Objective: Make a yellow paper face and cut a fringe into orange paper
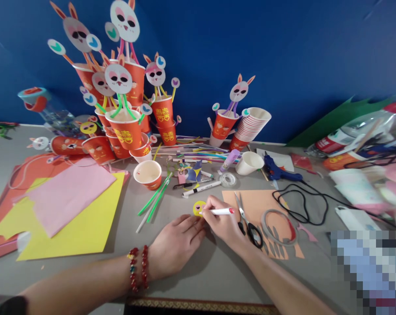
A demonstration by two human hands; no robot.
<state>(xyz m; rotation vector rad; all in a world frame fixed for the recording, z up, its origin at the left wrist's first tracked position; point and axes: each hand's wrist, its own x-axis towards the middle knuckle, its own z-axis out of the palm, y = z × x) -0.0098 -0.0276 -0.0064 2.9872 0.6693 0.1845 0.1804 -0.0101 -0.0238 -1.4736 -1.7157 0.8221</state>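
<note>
A small yellow paper disc (197, 206) with a face drawn on it lies on the grey table, between my two hands. My right hand (222, 221) is closed round a white marker (221, 211) with a red end, its tip at the disc. Palm down, my left hand (176, 245) lies flat with its fingertips by the disc's lower edge; a red bead bracelet circles the wrist. Scissors (249, 225) lie open just right of my right hand, on an orange paper sheet (257, 197). Left of the disc are green and white straws (156, 203).
Red paper cups (124, 133) with bunny faces stand at the back left. Yellow (99, 227) and pink (73, 192) sheets lie at left. Behind the disc are pens (201, 189), tape (227, 180) and a white cup (249, 163). A blue glue gun (281, 170) with a black cord lies at right.
</note>
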